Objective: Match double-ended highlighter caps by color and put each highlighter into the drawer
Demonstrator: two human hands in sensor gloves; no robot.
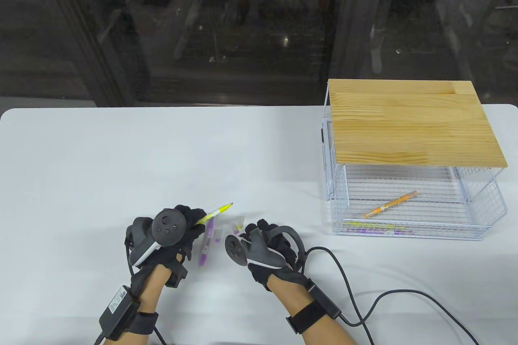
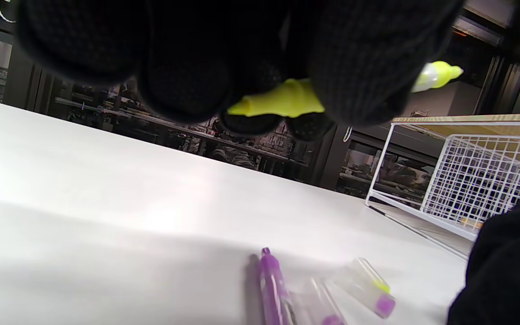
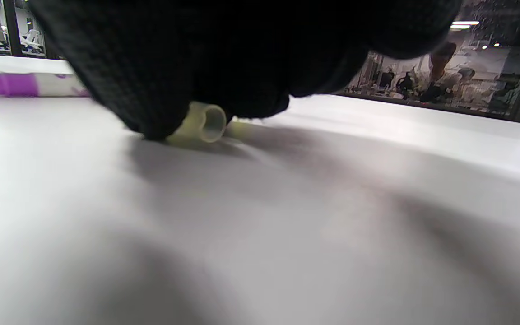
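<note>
Yellow highlighter (image 1: 214, 213), uncapped: your left hand (image 1: 170, 235) grips it, fingers curled round. Beside it, your right hand (image 1: 263, 246) pinches a clear cap (image 3: 203, 123) against the table (image 1: 121, 151).

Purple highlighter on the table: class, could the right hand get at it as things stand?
Probably yes. The purple highlighter lies in the open between both hands, just beside the right hand. That hand's fingers are busy at a yellowish cap.

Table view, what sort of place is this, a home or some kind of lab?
Probably a lab or recording workspace: a plain white table against dark glass doors, and both hands, left and right, wear cabled sensor gloves.
</note>
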